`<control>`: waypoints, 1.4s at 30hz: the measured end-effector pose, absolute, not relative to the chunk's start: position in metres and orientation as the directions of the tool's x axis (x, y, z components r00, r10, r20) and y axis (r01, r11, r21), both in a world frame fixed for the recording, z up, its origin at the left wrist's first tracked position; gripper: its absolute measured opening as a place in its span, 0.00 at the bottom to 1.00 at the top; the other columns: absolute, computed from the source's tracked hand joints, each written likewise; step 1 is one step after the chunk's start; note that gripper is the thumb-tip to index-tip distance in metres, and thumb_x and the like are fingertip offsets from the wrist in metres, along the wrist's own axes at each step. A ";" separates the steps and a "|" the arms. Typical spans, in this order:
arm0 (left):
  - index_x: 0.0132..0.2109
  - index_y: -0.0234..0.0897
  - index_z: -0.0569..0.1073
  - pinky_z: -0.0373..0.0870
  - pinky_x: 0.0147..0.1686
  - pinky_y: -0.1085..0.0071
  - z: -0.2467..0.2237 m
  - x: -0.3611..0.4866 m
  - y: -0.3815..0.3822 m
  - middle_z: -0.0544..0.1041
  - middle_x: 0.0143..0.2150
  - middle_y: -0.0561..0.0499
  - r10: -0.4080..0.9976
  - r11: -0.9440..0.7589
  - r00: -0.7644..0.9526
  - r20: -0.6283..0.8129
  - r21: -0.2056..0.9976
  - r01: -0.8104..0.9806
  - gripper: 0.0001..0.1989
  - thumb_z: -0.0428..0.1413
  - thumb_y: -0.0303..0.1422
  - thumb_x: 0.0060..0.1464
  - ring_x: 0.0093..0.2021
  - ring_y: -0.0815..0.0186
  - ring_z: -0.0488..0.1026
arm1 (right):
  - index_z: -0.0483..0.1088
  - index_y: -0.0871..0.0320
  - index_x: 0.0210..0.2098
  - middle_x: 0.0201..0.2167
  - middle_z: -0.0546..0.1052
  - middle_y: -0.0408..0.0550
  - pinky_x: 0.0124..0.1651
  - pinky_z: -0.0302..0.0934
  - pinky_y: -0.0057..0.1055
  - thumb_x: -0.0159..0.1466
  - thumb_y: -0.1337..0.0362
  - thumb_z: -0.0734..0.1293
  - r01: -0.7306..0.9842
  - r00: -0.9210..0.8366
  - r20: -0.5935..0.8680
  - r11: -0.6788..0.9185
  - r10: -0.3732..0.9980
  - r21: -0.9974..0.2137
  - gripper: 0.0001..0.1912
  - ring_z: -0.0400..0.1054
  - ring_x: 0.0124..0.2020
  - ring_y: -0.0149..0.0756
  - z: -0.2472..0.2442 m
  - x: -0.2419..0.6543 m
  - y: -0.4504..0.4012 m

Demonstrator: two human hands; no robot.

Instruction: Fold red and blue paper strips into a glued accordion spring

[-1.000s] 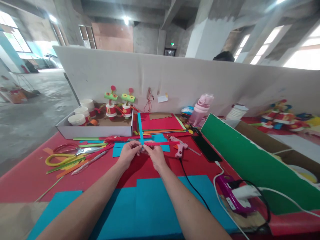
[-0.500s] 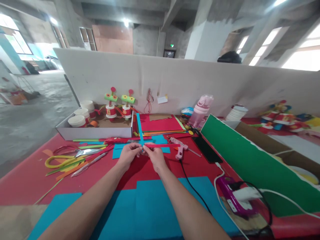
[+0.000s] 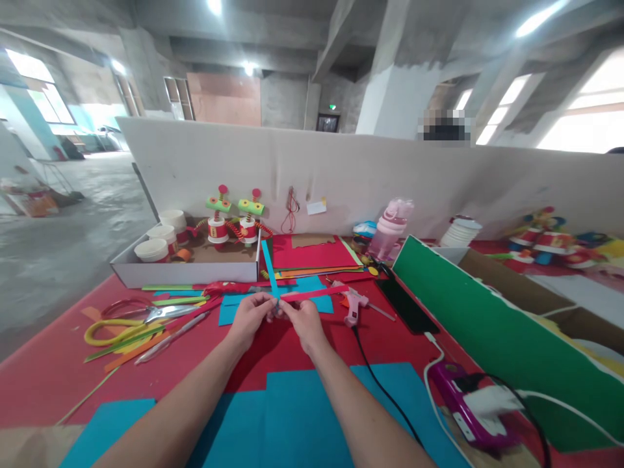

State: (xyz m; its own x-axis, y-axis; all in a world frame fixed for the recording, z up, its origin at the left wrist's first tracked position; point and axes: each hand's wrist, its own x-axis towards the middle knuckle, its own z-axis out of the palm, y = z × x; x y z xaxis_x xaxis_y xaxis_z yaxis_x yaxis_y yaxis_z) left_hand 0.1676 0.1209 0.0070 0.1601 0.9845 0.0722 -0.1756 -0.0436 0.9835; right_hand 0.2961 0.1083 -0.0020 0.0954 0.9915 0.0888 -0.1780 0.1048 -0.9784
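Fingers (image 3: 271, 311) of our left hand (image 3: 249, 316) and right hand (image 3: 305, 320) pinch shut where the blue strip (image 3: 268, 266) crosses the red strip (image 3: 314, 294), pressing the joint together, just left of the glue gun (image 3: 354, 303) on the worktop (image 3: 58, 370).

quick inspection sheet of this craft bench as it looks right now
surface: red table cover with blue sheets at the near edge
job's things: blue strip and red strip crossed, pinched where they meet
clutter: yellow scissors, loose paper strips, pink bottle, phone, box of cups and paper figures
grippers: left hand and right hand both pinch the strips
cables: glue gun cord; white cable to purple power strip
surroundings: white partition, green board, concrete hall
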 end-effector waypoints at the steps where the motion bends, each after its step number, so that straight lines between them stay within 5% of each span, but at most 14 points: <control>1: 0.24 0.34 0.72 0.58 0.23 0.75 0.007 0.167 0.121 0.71 0.17 0.53 0.984 -0.043 0.165 0.073 0.984 -0.176 0.13 0.62 0.39 0.45 0.18 0.72 0.63 | 0.74 0.60 0.25 0.20 0.76 0.44 0.31 0.64 0.30 0.50 0.56 0.71 -0.177 0.097 0.091 0.107 0.991 -0.978 0.12 0.69 0.24 0.35 -0.001 0.296 0.108; 15: 0.24 0.34 0.72 0.58 0.21 0.75 -0.003 0.167 0.128 0.71 0.18 0.52 0.985 -0.036 0.159 0.065 0.983 -0.183 0.14 0.64 0.41 0.42 0.18 0.72 0.63 | 0.72 0.59 0.20 0.18 0.74 0.44 0.29 0.62 0.30 0.51 0.54 0.71 -0.199 0.074 0.088 0.101 0.993 -0.975 0.14 0.67 0.21 0.34 -0.001 0.294 0.108; 30: 0.25 0.35 0.71 0.57 0.22 0.75 -0.003 0.167 0.127 0.69 0.16 0.54 0.983 -0.024 0.178 0.054 0.985 -0.170 0.15 0.63 0.41 0.44 0.18 0.73 0.62 | 0.73 0.60 0.24 0.18 0.72 0.44 0.29 0.62 0.30 0.50 0.55 0.71 -0.244 0.096 0.044 0.066 0.994 -0.968 0.13 0.65 0.21 0.33 -0.008 0.293 0.112; 38: 0.25 0.33 0.72 0.56 0.21 0.75 -0.004 0.169 0.128 0.69 0.15 0.54 0.992 -0.036 0.117 0.054 0.987 -0.156 0.14 0.64 0.40 0.41 0.16 0.73 0.61 | 0.75 0.61 0.27 0.20 0.75 0.46 0.30 0.61 0.29 0.53 0.54 0.70 -0.086 0.143 0.138 0.151 0.980 -0.985 0.15 0.68 0.24 0.36 -0.005 0.298 0.111; 42: 0.24 0.33 0.71 0.56 0.21 0.75 -0.003 0.169 0.128 0.70 0.15 0.54 0.993 -0.024 0.111 0.041 0.989 -0.144 0.15 0.64 0.40 0.41 0.16 0.73 0.62 | 0.75 0.61 0.29 0.21 0.75 0.45 0.31 0.62 0.29 0.50 0.54 0.72 -0.185 0.116 0.074 0.095 0.990 -0.978 0.15 0.68 0.25 0.35 -0.006 0.298 0.111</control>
